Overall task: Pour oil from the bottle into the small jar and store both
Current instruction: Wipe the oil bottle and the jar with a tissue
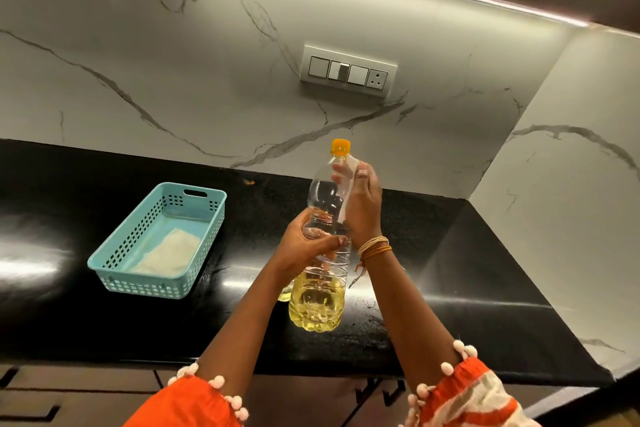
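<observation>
Above the black counter (467,270), capped clear bottle (320,288), oil-bottomed, in left hand (304,246)'s grip, right hand (362,208) gripping white cloth (347,198).

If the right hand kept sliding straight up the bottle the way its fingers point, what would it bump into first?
Probably the orange cap. The right hand holds a white tissue against the bottle, fingers pointing up toward the neck. Beyond the cap is only the marble wall, though depth is hard to judge.
</observation>
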{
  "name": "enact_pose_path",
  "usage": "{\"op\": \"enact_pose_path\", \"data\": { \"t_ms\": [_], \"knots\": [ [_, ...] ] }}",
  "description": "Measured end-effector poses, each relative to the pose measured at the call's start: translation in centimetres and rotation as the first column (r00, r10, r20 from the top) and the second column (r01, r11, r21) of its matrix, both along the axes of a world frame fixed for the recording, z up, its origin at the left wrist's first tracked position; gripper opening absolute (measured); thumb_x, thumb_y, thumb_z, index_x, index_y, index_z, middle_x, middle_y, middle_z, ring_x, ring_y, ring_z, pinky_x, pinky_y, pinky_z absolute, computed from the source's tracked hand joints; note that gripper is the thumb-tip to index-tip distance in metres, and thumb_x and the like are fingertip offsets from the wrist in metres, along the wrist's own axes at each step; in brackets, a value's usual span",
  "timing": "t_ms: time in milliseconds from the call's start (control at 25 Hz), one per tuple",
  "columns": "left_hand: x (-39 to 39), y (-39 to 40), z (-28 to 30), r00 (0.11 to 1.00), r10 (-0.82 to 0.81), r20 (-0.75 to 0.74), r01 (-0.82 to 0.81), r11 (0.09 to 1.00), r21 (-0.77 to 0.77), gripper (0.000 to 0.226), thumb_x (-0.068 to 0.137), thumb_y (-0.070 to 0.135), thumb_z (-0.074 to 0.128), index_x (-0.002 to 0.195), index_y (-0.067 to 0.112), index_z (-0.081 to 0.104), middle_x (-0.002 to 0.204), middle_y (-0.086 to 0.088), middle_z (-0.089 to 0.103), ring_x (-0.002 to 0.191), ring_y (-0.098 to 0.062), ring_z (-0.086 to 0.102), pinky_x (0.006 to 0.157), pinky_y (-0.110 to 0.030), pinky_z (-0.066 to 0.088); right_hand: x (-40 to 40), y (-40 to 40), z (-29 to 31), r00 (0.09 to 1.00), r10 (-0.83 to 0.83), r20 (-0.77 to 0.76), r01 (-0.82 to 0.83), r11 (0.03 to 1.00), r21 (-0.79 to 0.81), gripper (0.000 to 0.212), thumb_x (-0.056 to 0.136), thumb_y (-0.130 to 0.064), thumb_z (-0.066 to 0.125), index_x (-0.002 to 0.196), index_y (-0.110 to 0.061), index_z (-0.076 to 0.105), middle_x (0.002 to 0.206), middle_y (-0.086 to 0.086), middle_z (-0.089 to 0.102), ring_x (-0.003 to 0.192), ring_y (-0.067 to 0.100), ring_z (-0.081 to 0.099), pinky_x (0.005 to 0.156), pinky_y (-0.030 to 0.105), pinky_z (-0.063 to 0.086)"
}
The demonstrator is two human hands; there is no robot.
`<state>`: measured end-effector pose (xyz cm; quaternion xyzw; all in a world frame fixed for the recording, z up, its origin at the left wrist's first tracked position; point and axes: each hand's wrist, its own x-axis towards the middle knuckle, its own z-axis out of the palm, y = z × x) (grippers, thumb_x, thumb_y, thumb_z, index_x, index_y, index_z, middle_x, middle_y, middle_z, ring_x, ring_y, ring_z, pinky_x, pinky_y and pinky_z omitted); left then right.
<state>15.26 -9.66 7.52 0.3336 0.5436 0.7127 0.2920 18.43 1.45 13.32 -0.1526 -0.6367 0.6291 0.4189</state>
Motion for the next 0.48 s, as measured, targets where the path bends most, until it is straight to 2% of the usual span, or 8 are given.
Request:
{"op": "enact_pose_path", "data": {
  "t_ms": [120,240,320,400,480],
  "knots": [
    [0.0,-0.5,0.0,0.997,-0.066,0.044,0.065,0.998,0.024,0.066,0.054,0.032,0.083,0.114,0.02,0.057,0.099,-0.005,0.071,0.09,-0.023,0.071,0.075,-0.032,0.058,0.3,0.9,1.0,0.965,0.233,0.119,-0.195,0.944,-0.266,0.043,0.102,-0.038,0.03,0.106,-0.008,0.06,0.099,0.016,0.065,0.093,0.028,0.062,0.092,0.045,0.048],
    [-0.2,-0.9,-0.1,0.991,-0.135,0.023,0.134,0.99,0.037,0.061,0.055,0.031,0.079,0.109,0.013,0.06,0.092,-0.004,0.071,0.088,-0.022,0.07,0.077,-0.033,0.057,0.9,2.2,2.2,0.854,0.518,0.041,-0.438,0.76,-0.48,0.049,0.097,-0.04,0.031,0.106,-0.002,0.061,0.094,0.016,0.067,0.09,0.027,0.064,0.089,0.039,0.05],
    [0.1,-1.0,0.1,0.985,-0.173,0.007,0.173,0.984,0.035,0.057,0.056,0.03,0.078,0.107,0.011,0.061,0.09,-0.003,0.072,0.087,-0.022,0.07,0.078,-0.034,0.057,1.0,2.7,2.2,0.793,0.608,-0.03,-0.536,0.673,-0.51,0.052,0.092,-0.041,0.034,0.102,-0.003,0.068,0.096,0.014,0.07,0.094,0.027,0.067,0.092,0.04,0.051],
    [0.6,-0.9,0.0,0.977,-0.215,-0.004,0.215,0.976,0.038,0.052,0.058,0.028,0.078,0.104,0.01,0.063,0.088,-0.002,0.073,0.084,-0.021,0.07,0.077,-0.033,0.056,1.3,3.0,1.4,0.73,0.679,-0.081,-0.607,0.589,-0.534,0.052,0.089,-0.045,0.039,0.098,-0.005,0.071,0.101,0.013,0.07,0.108,0.03,0.062,0.104,0.047,0.04],
    [1.2,-0.7,-0.2,0.972,-0.234,-0.004,0.234,0.972,0.033,0.047,0.058,0.028,0.077,0.101,0.012,0.064,0.085,0.0,0.073,0.082,-0.02,0.07,0.076,-0.032,0.055,1.6,3.2,0.6,0.677,0.731,-0.083,-0.638,0.527,-0.561,0.045,0.084,-0.044,0.052,0.094,-0.004,0.07,0.104,0.014,0.069,0.125,0.034,0.05,0.112,0.052,0.027]
  ]
}}
